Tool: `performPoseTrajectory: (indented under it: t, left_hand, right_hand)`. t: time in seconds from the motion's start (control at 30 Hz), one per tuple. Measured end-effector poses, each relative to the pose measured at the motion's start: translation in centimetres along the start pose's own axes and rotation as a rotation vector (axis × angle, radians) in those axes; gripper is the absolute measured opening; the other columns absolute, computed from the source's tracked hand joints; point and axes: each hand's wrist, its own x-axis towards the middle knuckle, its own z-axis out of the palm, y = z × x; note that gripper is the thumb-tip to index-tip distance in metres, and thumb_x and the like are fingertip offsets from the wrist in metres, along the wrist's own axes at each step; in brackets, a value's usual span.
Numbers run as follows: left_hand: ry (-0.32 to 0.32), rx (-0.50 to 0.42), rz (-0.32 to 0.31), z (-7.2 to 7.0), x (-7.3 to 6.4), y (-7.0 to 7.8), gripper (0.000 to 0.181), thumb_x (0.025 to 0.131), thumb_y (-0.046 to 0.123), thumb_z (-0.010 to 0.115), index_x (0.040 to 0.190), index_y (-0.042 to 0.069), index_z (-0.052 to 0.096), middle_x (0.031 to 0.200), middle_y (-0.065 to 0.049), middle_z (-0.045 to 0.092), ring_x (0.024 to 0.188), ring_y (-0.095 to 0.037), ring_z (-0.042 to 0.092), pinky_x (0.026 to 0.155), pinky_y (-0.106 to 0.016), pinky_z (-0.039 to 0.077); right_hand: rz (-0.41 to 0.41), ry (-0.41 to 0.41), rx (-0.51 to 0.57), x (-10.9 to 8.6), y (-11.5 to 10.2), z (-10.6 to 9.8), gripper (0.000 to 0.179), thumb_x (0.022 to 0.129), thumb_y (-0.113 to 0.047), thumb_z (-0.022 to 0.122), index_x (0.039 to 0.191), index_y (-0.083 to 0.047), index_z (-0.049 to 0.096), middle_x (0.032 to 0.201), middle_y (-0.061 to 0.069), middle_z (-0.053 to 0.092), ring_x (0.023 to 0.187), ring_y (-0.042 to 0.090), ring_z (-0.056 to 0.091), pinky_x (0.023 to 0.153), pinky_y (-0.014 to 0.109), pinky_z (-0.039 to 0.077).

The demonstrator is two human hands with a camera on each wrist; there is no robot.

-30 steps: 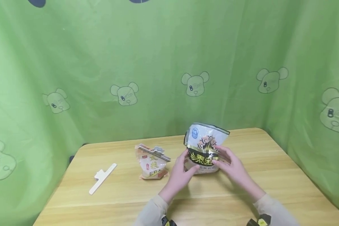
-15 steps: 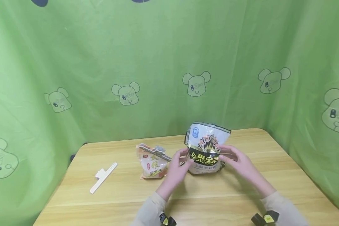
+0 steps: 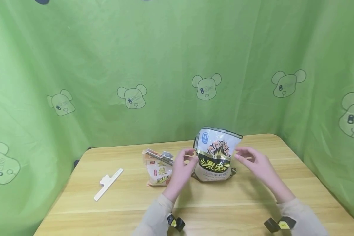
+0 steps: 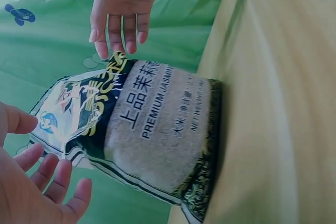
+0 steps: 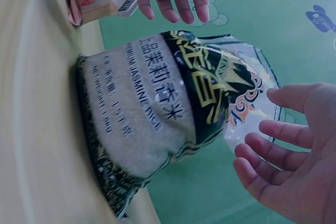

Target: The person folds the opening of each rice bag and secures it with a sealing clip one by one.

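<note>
A bag of jasmine rice stands upright on the wooden table, its clear lower part full of grains and its pale upper part leaning to the right. The left hand is at the bag's left edge, fingers loosely bent, fingertips right by the upper side. On the other side, the right hand is held with spread fingers close to the right edge. Both wrist views show relaxed fingers around the bag's top section, not curled onto it; the right wrist view shows the bag's printed front tilted.
Left of the rice bag stands a smaller orange-and-white food bag with a long clip across its top, partly hidden by the left hand. A white bag clip lies farther left. A green curtain surrounds the table.
Both hands have come off the lower front of the rice bag, moving apart and slightly up to its sides. The bag stays upright, with more of its front showing.
</note>
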Motion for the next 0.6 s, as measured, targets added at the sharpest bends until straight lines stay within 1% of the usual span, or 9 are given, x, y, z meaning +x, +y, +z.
performPoseTrajectory:
  t: [0.17,0.33,0.47,0.53,0.6]
  left_hand:
    - [0.048,-0.007,0.015,0.1,1.0,0.4,0.030,0.081,0.021,0.063,0.109,0.016,0.057,0.104,-0.002,0.056,0.090,-0.014,0.054,0.075,-0.027,0.049]
    - [0.077,-0.007,0.053,0.4,1.9,0.9,0.029,0.081,0.020,0.063,0.109,0.016,0.057,0.104,-0.001,0.056,0.091,-0.014,0.053,0.076,-0.028,0.048]
    - [0.104,-0.008,0.081,0.7,2.7,1.0,0.028,0.080,0.018,0.063,0.108,0.017,0.058,0.103,-0.001,0.056,0.091,-0.015,0.054,0.077,-0.029,0.048]
    - [0.117,-0.016,0.089,0.8,3.0,1.0,0.029,0.080,0.016,0.063,0.108,0.016,0.058,0.103,-0.001,0.056,0.092,-0.016,0.053,0.078,-0.029,0.048]
    - [0.132,-0.020,0.088,1.0,3.2,0.9,0.029,0.079,0.017,0.063,0.108,0.016,0.058,0.103,-0.001,0.055,0.094,-0.017,0.052,0.078,-0.028,0.047]
  right_hand:
    - [-0.024,0.068,0.015,0.9,-0.9,-0.1,0.039,0.085,-0.033,0.058,0.116,-0.009,0.055,0.102,0.009,0.064,0.082,-0.011,0.052,0.072,0.008,0.046]
    - [-0.038,0.170,0.039,1.7,-2.0,0.0,0.035,0.084,-0.032,0.061,0.112,-0.012,0.058,0.098,0.003,0.064,0.083,-0.008,0.052,0.073,0.007,0.044]
    - [-0.107,0.270,0.076,2.6,-2.5,0.2,0.031,0.082,-0.026,0.064,0.108,-0.010,0.060,0.096,0.002,0.061,0.084,-0.001,0.052,0.072,0.008,0.043]
    - [-0.158,0.310,0.075,3.1,-2.7,0.5,0.031,0.081,-0.022,0.066,0.108,-0.009,0.061,0.098,0.004,0.061,0.087,0.001,0.051,0.075,0.011,0.043]
    - [-0.197,0.338,0.069,3.6,-2.9,0.7,0.032,0.079,-0.019,0.068,0.109,-0.009,0.061,0.103,0.006,0.060,0.092,0.003,0.049,0.081,0.018,0.042]
